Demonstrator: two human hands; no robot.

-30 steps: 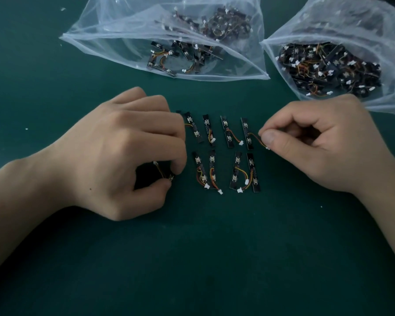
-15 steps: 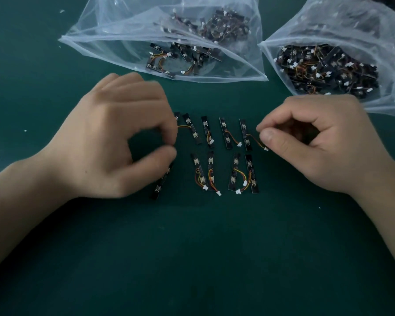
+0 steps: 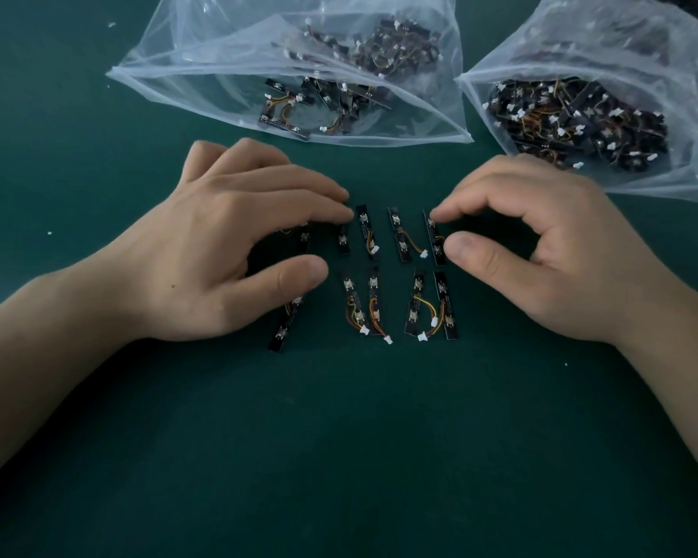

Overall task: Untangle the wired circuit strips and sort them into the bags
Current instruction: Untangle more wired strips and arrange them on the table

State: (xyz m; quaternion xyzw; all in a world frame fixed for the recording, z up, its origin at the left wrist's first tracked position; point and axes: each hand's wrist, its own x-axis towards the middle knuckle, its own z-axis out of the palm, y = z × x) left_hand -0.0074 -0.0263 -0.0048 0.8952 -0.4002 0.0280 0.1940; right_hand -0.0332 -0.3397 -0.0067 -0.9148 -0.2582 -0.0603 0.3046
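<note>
Several small black circuit strips with orange wires and white plugs lie in two rows on the green mat. My left hand (image 3: 226,251) is spread over the left end of the rows. Its straight fingertips touch the top of one upper strip (image 3: 342,241), and its thumb hovers over a slanted strip (image 3: 283,330) that it partly hides. My right hand (image 3: 540,243) is arched at the right end, index tip and thumb pinching the rightmost upper strip (image 3: 437,241). A left clear bag (image 3: 218,90) holds a few strips. A right clear bag (image 3: 681,114) is packed with tangled ones.
Both bags lie open-mouthed at the far edge, just beyond my knuckles. The lower row of strips (image 3: 395,308) sits between my thumbs. Bare green mat (image 3: 359,457) stretches toward me.
My left hand let go of the slanted strip, which now lies on the mat, and spread its fingers over the upper row. My right hand released the white plug and loosened onto the rightmost strip.
</note>
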